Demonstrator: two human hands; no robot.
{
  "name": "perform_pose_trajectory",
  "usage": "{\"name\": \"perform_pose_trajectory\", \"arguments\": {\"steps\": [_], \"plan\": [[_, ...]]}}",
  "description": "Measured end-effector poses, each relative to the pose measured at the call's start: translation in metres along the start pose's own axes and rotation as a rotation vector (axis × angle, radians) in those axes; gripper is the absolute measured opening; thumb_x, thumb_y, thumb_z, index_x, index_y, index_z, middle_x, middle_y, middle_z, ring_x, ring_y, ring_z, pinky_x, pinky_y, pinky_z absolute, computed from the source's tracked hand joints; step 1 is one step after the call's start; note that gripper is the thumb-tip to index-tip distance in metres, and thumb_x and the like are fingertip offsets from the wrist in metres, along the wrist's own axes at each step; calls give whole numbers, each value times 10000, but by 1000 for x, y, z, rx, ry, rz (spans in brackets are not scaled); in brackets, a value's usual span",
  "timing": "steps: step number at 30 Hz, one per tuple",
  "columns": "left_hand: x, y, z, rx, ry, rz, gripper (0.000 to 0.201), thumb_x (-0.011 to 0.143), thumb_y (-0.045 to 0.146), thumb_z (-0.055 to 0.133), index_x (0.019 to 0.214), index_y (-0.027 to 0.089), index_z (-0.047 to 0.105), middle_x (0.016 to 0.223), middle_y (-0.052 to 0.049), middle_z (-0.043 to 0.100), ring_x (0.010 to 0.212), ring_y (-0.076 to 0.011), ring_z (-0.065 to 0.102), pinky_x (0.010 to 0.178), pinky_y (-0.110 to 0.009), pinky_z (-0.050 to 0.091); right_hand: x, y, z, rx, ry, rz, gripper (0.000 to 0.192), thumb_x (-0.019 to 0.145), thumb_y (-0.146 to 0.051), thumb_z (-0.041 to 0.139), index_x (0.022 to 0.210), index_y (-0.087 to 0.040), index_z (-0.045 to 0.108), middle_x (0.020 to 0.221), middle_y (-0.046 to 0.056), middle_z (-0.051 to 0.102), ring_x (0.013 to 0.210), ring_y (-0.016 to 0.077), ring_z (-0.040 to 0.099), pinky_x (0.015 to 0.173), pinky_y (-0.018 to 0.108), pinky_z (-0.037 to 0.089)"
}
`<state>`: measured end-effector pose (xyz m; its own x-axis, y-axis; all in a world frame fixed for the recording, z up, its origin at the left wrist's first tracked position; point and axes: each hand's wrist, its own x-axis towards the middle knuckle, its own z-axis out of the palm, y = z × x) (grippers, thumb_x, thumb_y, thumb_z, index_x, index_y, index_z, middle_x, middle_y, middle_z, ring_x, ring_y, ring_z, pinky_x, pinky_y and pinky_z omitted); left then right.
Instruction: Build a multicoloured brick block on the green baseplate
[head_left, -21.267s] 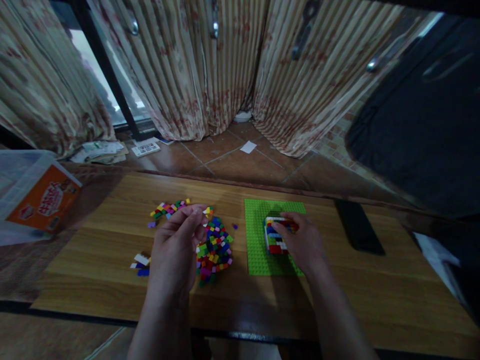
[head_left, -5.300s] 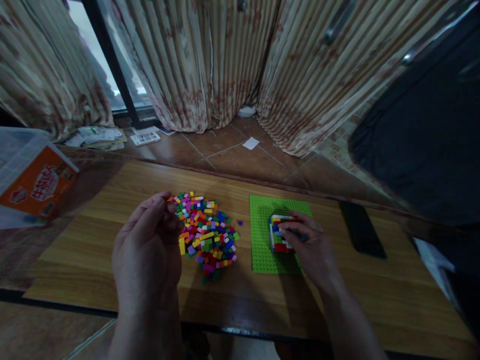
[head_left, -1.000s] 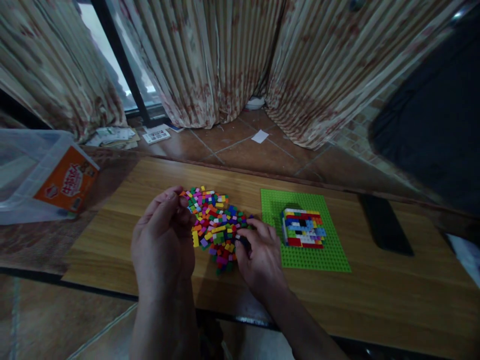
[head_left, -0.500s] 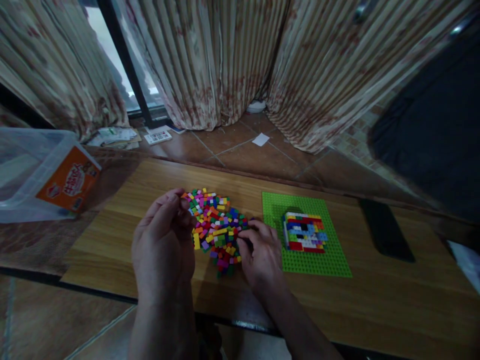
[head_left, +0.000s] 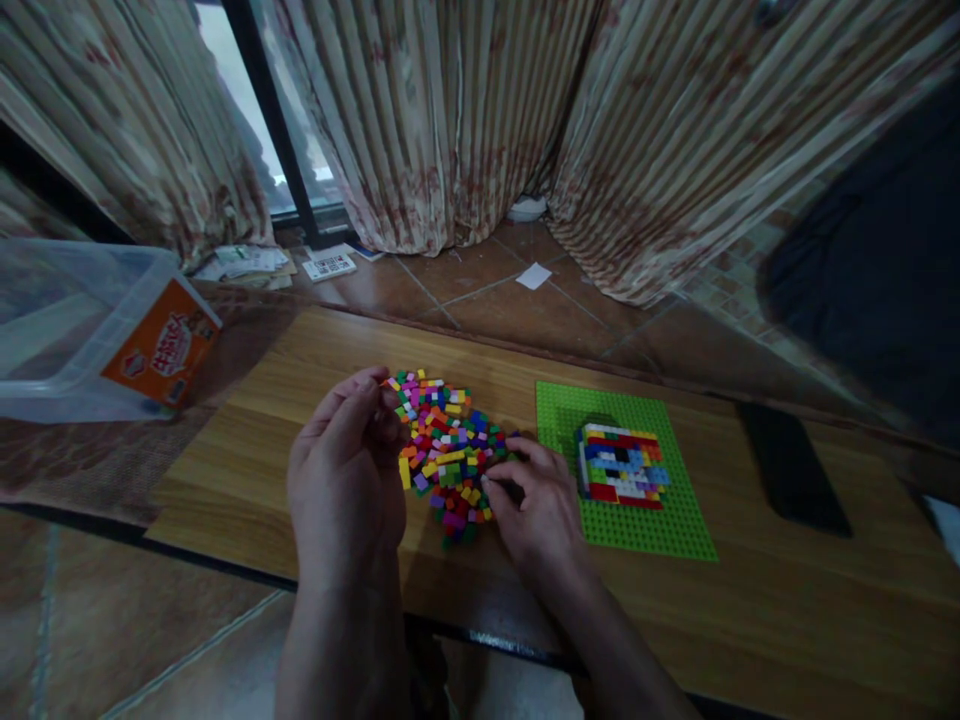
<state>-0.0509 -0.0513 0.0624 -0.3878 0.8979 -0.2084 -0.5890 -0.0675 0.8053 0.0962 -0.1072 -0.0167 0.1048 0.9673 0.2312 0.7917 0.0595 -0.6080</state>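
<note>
A loose heap of small toy bricks (head_left: pixel 442 445) in many colours lies on the wooden table. My left hand (head_left: pixel 349 465) is raised at the heap's left side, its fingers curled in and the thumb pressed against them; whatever they hold is hidden. At the heap's right edge, my right hand (head_left: pixel 538 505) has thumb and forefinger drawn together in a pinch, and I cannot make out what is between the tips. Just right of that hand lies a green studded baseplate (head_left: pixel 652 535). On it stands a block of stacked bricks (head_left: pixel 622 465) in red, white, blue and yellow rows.
A dark phone-like slab (head_left: pixel 793 465) lies right of the baseplate on the wooden table (head_left: pixel 247 440). A clear plastic box (head_left: pixel 75 330) with an orange label stands at the left. Beyond the table are papers (head_left: pixel 244 262) on the floor and striped curtains (head_left: pixel 397 120).
The whole view has shifted a little, so things sit further right in the picture. Both hands keep nearly the same pose beside the heap, and the brick block stands unchanged.
</note>
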Motion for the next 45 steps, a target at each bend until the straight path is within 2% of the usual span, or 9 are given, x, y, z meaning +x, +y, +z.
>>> {"name": "perform_pose_trajectory", "arguments": {"steps": [4, 7, 10, 13, 20, 24, 29, 34, 45], "plan": [[0, -1, -1, -5, -10, 4, 96, 675, 172, 721, 755, 129, 691, 632, 22, 546, 507, -28, 440, 444, -130, 335, 1, -1, -1, 14, 10, -3, 109, 838, -240, 606, 806, -233, 710, 1188, 82, 623, 1132, 276, 527, 968, 476, 419], [1, -1, -1, -12, -1, 2, 82, 681, 163, 714, 750, 125, 692, 620, 22, 539, 501, -27, 435, 434, -128, 328, 1, -2, -11, 44, 6, -18, 114, 852, -229, 588, 816, -227, 697, 1168, 82, 644, 1107, 259, 560, 945, 444, 437], [2, 0, -1, -11, 7, -3, 59, 689, 163, 706, 741, 136, 694, 624, 17, 546, 498, -31, 438, 430, -134, 338, 2, -2, -27, 133, -33, 39, 132, 876, -238, 558, 838, -229, 685, 952, 47, 715, 898, 203, 652, 821, 362, 495], [2, 0, -1, -13, 4, 0, 70, 688, 166, 722, 740, 132, 689, 633, 17, 548, 501, -30, 448, 436, -132, 347, 3, 2, -44, 216, -32, 146, 134, 873, -295, 578, 849, -239, 697, 785, 1, 727, 735, 170, 675, 682, 293, 510], [1, -3, 1, -10, -7, 16, 101, 688, 184, 733, 746, 118, 685, 634, 18, 542, 513, -31, 459, 443, -125, 340, 11, 38, -73, 228, 198, 182, 151, 830, -337, 634, 888, -222, 713, 884, 34, 732, 761, 186, 681, 664, 308, 535], [0, -5, 3, -8, -6, 10, 104, 682, 179, 719, 759, 113, 694, 641, 14, 547, 507, -31, 439, 431, -127, 332, 15, 54, -87, 71, 184, 86, 149, 851, -330, 601, 873, -228, 707, 918, 41, 716, 793, 189, 670, 701, 326, 529], [-1, -6, 6, -5, -2, 10, 84, 670, 169, 711, 737, 121, 694, 633, 14, 543, 510, -33, 433, 425, -123, 325, 17, 59, -87, -81, 74, -19, 154, 877, -279, 543, 874, -229, 688, 960, 47, 704, 870, 202, 656, 788, 363, 510], [-1, -5, 6, -6, 7, 1, 107, 656, 166, 719, 745, 113, 694, 643, 10, 550, 515, -35, 440, 428, -126, 330, 20, 57, -84, -172, 111, -67, 157, 861, -255, 532, 854, -215, 684, 928, 68, 711, 856, 219, 649, 796, 384, 501], [0, -6, 5, -11, 5, -1, 126, 639, 162, 716, 750, 106, 693, 644, 10, 549, 517, -36, 436, 426, -123, 326, 23, 55, -82, -200, 103, -36, 167, 867, -261, 530, 826, -192, 676, 897, 74, 702, 829, 214, 635, 782, 365, 483]]}}
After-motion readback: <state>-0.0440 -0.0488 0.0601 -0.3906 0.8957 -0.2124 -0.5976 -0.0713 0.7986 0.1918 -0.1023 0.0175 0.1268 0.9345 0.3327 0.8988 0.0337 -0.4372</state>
